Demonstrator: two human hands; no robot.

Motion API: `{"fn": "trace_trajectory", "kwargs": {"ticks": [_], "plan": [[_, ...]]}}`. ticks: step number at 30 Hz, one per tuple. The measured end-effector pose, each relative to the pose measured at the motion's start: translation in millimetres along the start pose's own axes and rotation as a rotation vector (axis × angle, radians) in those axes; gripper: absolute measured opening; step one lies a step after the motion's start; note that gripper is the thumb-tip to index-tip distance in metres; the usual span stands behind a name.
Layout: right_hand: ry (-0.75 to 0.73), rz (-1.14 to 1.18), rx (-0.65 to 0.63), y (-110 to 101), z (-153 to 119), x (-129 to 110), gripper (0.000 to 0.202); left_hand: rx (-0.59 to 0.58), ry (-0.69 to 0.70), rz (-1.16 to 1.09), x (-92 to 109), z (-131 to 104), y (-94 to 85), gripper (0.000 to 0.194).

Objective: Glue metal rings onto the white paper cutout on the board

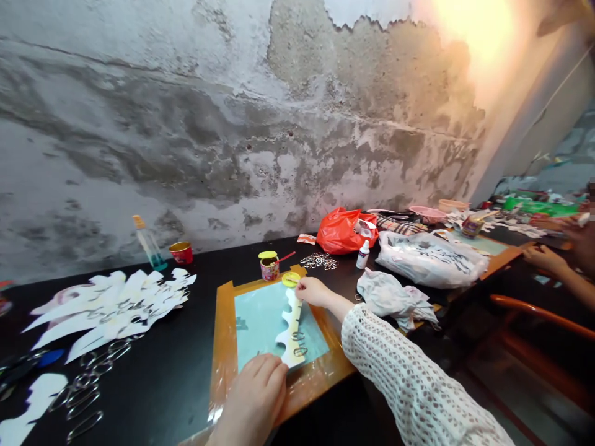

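While the strip (291, 323) is lying lengthwise on the mat (260, 319), my left hand (261, 379) is resting curled by its near end, my right hand (316, 291) is sitting bunched at its far end; what they're gripping, I can't tell.

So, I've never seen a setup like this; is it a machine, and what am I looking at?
No machine shows: this is a person's bare left hand and right hand, seen by a camera worn on the head, looking forward and down. On the black table lies a pale blue board with brown edges. On that is a white paper strip with metal rings. The right fingertips are at its far end, the left hand by its near end; how firmly either grips, I can't tell. Nearby are paper cutouts, a red bag and a small bottle.
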State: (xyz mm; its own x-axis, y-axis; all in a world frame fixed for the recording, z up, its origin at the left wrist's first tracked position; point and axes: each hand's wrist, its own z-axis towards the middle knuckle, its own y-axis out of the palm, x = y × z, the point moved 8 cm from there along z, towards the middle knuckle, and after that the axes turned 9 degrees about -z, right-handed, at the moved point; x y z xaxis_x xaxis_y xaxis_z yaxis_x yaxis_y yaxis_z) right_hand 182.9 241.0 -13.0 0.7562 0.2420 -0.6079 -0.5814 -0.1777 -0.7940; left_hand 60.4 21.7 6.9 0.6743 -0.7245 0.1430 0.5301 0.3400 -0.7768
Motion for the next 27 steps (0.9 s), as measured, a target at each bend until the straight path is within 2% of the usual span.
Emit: {"fn": "trace_trajectory", "kwargs": {"ticks": [3, 11, 16, 20, 25, 27], "plan": [[-0.03, -0.001, 0.038, 2.7, 1.4, -1.3, 0.01, -0.004, -0.019, -0.016, -1.0, 2.0, 2.3, 0.02], [-0.045, -0.012, 0.064, 12.4, 11.0, -12.0, 0.007, 0.041, -0.027, 0.058, -6.7, -2.7, -5.4, 0.022], [-0.041, -0.037, 0.068, 15.9, 11.4, -19.0, 0.006, 0.064, -0.023, 0.072, -11.3, -2.5, -3.1, 0.022], [-0.055, -0.052, 0.076, 18.6, 6.5, -19.8, 0.011, 0.039, -0.045, 0.041, -11.5, -1.8, 0.6, 0.022], [-0.061, -0.055, 0.108, 12.7, 1.8, -12.7, 0.013, 0.035, -0.071, -0.035, -12.3, -5.3, -1.0, 0.018], [-0.073, -0.049, 0.123, 6.6, -1.1, -8.9, 0.013, 0.055, -0.093, -0.052, -17.4, -8.3, -4.4, 0.023]]}}
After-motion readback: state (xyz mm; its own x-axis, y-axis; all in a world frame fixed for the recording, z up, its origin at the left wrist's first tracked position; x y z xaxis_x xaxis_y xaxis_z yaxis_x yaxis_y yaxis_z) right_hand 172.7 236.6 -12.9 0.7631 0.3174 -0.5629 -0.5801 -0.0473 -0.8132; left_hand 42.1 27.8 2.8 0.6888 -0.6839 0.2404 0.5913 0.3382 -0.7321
